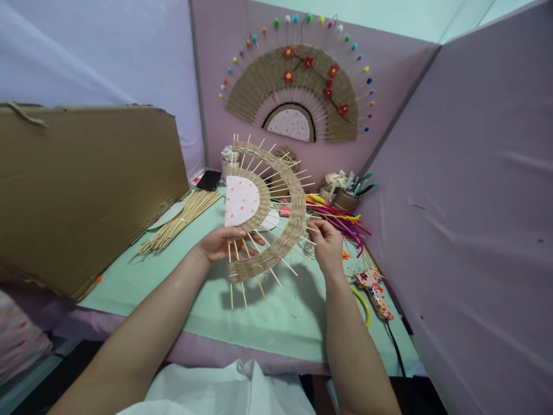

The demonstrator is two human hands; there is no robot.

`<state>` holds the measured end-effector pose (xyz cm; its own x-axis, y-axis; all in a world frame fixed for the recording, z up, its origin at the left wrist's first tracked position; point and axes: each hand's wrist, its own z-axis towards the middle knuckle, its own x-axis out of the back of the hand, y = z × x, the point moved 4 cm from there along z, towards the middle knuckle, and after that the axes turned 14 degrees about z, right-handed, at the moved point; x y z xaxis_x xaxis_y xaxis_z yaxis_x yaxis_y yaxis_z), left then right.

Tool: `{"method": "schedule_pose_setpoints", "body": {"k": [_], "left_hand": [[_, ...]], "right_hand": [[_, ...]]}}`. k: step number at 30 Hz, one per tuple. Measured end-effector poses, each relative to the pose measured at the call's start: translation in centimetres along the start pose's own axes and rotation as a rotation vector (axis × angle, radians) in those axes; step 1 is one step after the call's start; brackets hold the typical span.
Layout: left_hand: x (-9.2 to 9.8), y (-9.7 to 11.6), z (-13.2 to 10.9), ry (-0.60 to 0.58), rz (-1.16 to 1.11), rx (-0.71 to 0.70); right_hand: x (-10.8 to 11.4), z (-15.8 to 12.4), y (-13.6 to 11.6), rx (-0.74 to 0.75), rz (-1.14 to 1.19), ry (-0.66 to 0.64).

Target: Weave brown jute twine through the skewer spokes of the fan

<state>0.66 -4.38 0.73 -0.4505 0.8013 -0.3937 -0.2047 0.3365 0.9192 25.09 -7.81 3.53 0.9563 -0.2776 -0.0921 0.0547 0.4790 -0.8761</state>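
Half-round fan (pixel 264 199): coarse woven plant-like fibre, rough, matt. Fan ribs (pixel 289 266): slender wood-like sticks, smooth. Centre panel (pixel 242 200): cloth or paper, indistinguishable; matt. Wall fan (pixel 259 78): coarse weave, matt. Pompoms (pixel 309 18): fuzzy. Carton (pixel 86 184): corrugated cardboard, matt, rough-edged. Stick bundle (pixel 177 225): wood-like, unvarnished. Phone (pixel 209 180): smooth, glossy. Glue gun (pixel 375 290): glossy, plastic-looking. Table cover (pixel 259 331): smooth, matt. Partition (pixel 466 202): cloth, creased, faint sheen.

Tan woven fan (pixel 298 202), pink-dotted white centre (pixel 241 200)

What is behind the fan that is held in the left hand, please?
Through gaps in the fan, a white piece and a red item show partly. Whatever lies behind its solid parts is covered.
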Motion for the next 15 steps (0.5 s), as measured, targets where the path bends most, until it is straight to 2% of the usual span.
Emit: {"method": "schedule_pose_setpoints", "body": {"k": [4,11,15], "left_hand": [[0.2,0.1,-0.2,-0.009,0.031,-0.001],[0.8,0.0,-0.6,-0.013,0.101,0.017],[1.5,0.3,-2.1,-0.005,0.119,0.065]], "right_hand": [[-0.1,0.0,0.0,-0.014,0.0,-0.031],[0.5,0.0,-1.3,0.148,-0.223,-0.004],[0.1,-0.1,-1.5,0.225,-0.293,-0.091]]}}
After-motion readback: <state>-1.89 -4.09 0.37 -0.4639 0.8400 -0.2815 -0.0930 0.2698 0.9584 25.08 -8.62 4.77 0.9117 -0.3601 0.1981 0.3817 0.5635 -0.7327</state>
